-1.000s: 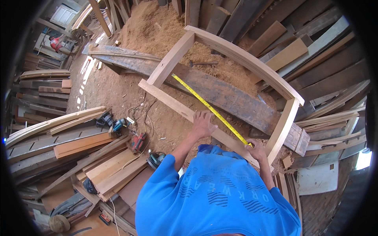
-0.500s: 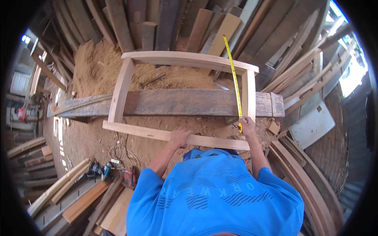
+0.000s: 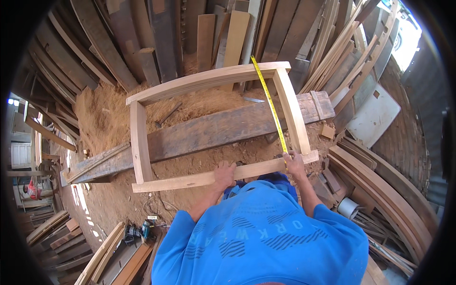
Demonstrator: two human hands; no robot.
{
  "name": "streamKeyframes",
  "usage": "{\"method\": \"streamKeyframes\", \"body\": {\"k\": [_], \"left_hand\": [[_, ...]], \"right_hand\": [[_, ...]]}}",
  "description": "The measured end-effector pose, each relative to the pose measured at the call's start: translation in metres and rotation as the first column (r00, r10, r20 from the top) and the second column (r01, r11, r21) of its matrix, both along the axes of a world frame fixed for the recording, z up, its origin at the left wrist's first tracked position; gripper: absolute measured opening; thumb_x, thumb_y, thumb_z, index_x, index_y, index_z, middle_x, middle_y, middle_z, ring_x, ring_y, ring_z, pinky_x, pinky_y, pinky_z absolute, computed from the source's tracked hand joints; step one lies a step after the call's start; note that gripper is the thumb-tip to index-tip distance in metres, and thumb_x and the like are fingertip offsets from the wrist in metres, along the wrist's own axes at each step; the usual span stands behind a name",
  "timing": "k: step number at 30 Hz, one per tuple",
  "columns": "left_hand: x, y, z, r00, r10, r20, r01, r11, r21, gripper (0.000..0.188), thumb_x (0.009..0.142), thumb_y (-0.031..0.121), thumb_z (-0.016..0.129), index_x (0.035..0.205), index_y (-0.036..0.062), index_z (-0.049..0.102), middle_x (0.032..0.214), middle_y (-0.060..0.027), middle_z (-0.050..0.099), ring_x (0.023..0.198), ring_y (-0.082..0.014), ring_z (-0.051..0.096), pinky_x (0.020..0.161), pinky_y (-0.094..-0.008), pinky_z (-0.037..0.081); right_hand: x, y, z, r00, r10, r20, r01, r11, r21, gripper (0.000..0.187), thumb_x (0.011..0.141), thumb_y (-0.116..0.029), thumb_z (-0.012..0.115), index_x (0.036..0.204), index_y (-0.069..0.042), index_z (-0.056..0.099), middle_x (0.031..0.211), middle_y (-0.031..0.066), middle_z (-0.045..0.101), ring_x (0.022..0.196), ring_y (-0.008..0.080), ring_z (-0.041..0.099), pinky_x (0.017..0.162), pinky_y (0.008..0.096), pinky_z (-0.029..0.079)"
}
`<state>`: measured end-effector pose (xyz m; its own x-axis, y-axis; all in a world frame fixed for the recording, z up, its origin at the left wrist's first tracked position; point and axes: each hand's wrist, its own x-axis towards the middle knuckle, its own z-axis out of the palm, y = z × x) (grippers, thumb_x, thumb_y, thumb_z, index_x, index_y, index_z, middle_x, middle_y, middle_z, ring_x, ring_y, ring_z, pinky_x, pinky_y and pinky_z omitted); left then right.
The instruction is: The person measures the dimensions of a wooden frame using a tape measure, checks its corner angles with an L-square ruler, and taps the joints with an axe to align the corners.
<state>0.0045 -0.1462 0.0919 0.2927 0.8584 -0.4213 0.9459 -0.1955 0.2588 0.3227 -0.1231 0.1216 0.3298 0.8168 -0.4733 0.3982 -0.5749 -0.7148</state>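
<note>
A rectangular frame of pale wood (image 3: 190, 180) lies before me, its near rail close to my body. My left hand (image 3: 225, 175) is closed over the middle of that rail. A yellow tape measure (image 3: 271, 104) stretches across the frame near its right end, its blade running from just past the far rail to my right hand (image 3: 295, 165). At the right part of the near rail my right hand grips the tape measure, whose case is mostly hidden by the fingers.
Under the frame runs a dark, worn plank bench (image 3: 199, 133). A hammer (image 3: 168, 116) lies on sawdust (image 3: 107, 114) behind it. Boards (image 3: 237, 38) lean along the back. Power tools (image 3: 145, 230) and lumber (image 3: 130, 270) sit at lower left. Stacked boards (image 3: 380, 190) stand at right.
The whole view has turned, so frame and bench now slope up to the right. My right hand has come nearer to the near rail with the tape measure. My left hand remains on the rail.
</note>
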Motion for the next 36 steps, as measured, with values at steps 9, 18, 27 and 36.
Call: {"method": "streamKeyframes", "body": {"k": [9,18,27,36], "left_hand": [[0.001,0.003,0.004,1.0,-0.008,-0.009,0.008,0.999,-0.045,0.065,0.055,0.026,0.083,0.113,0.0134,0.058,0.112,-0.0144,0.056,0.111,-0.0335,0.053,0.092,-0.0455,0.046],[-0.002,0.01,0.001,0.998,-0.055,-0.034,0.054,0.998,-0.044,0.062,0.058,0.03,0.085,0.111,0.0125,0.056,0.109,-0.0145,0.056,0.109,-0.034,0.054,0.091,-0.0448,0.049],[0.004,0.009,0.0,0.995,-0.091,-0.03,0.09,0.996,-0.024,0.058,0.058,0.028,0.083,0.107,0.0116,0.056,0.108,-0.0139,0.055,0.106,-0.0346,0.055,0.091,-0.0459,0.048],[0.003,0.009,0.0,0.996,-0.078,-0.035,0.076,0.996,-0.038,0.058,0.058,0.026,0.083,0.106,0.0118,0.056,0.108,-0.0142,0.055,0.107,-0.0344,0.053,0.09,-0.0461,0.048]], "right_hand": [[-0.001,-0.043,0.024,0.998,-0.057,-0.01,0.056,0.994,-0.098,0.042,0.092,-0.032,0.065,0.115,0.003,0.061,0.081,0.0121,0.063,0.06,0.016,0.061,0.049,0.0331,0.052],[0.005,-0.057,0.019,0.988,0.046,0.15,-0.037,0.997,-0.066,0.049,0.088,-0.036,0.068,0.117,0.003,0.062,0.11,0.0242,0.067,0.105,0.0362,0.065,0.092,0.0433,0.049],[0.009,-0.077,0.012,0.991,0.021,0.131,-0.008,0.995,-0.1,0.053,0.085,-0.034,0.074,0.121,0.001,0.059,0.109,0.0246,0.068,0.103,0.0358,0.065,0.092,0.0433,0.049],[0.011,-0.078,0.006,0.995,0.03,0.095,-0.024,0.998,-0.058,0.053,0.084,-0.034,0.074,0.12,0.002,0.058,0.106,0.0238,0.068,0.101,0.0351,0.065,0.09,0.0438,0.05]]}}
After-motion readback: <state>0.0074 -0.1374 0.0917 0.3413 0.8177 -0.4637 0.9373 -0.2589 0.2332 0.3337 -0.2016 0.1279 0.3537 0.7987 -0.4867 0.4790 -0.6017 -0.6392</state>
